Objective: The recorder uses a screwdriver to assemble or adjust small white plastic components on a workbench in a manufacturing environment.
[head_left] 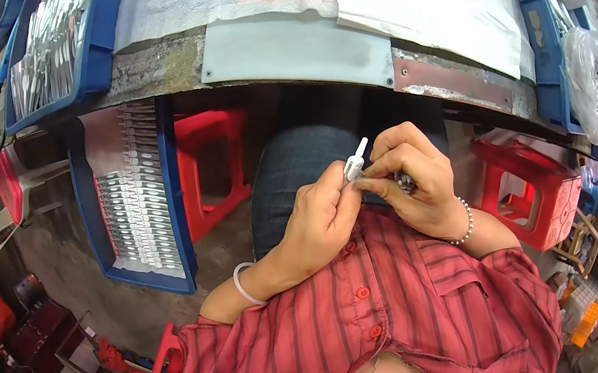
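Observation:
My left hand point(319, 213) is closed on a small silver-white metal piece point(354, 164) with a slim pointed end, held above my lap. The pointed end sticks up past my thumb and fingers. Thumb and forefinger of my right hand point(417, 174) pinch together at the lower side of the same piece; whatever lies between those fingertips is too small to make out. Several small dark metal parts point(405, 183) are cupped in the curled fingers of the right hand.
A blue tray point(176, 199) beside my left knee holds rows of similar silver pieces. On the worktable, a blue bin point(96, 62) of silver pieces stands left; another bin point(547, 50) and a clear plastic bag point(595, 85) are right. Red stools point(213, 169) stand below.

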`<action>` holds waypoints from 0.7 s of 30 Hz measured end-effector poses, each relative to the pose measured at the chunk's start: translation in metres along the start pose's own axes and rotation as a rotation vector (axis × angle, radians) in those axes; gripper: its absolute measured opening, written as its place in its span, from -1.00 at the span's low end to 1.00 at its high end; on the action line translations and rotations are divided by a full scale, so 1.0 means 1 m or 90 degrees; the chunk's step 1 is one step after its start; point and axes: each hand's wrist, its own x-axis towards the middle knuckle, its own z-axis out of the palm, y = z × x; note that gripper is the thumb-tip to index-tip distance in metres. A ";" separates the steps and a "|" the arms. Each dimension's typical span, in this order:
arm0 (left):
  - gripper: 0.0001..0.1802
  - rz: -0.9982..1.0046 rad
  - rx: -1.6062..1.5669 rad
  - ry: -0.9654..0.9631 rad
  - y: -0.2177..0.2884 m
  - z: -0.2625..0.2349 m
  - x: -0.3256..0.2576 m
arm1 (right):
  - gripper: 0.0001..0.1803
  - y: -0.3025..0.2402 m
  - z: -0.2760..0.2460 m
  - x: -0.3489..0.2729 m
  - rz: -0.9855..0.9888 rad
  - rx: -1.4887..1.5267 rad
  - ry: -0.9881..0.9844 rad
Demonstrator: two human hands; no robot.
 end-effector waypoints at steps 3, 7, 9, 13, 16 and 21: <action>-0.93 0.062 0.078 0.015 -0.003 0.000 0.001 | -0.77 0.000 0.000 0.002 0.025 -0.003 -0.006; -0.91 0.089 0.155 0.038 -0.008 -0.002 -0.001 | -0.75 0.002 0.002 0.007 0.030 -0.017 -0.020; -0.90 0.075 0.164 0.036 -0.009 -0.004 0.000 | -0.74 0.004 0.004 0.008 0.034 -0.012 -0.020; -0.88 0.084 0.208 0.035 -0.012 -0.007 0.001 | -0.73 0.008 0.009 0.008 0.056 -0.007 -0.016; -0.87 0.078 0.205 0.032 -0.013 -0.010 0.002 | -0.73 0.013 0.013 0.009 0.069 0.006 -0.015; -0.87 0.077 0.201 0.015 -0.015 -0.012 0.003 | -0.71 0.018 0.015 0.011 0.065 0.038 -0.023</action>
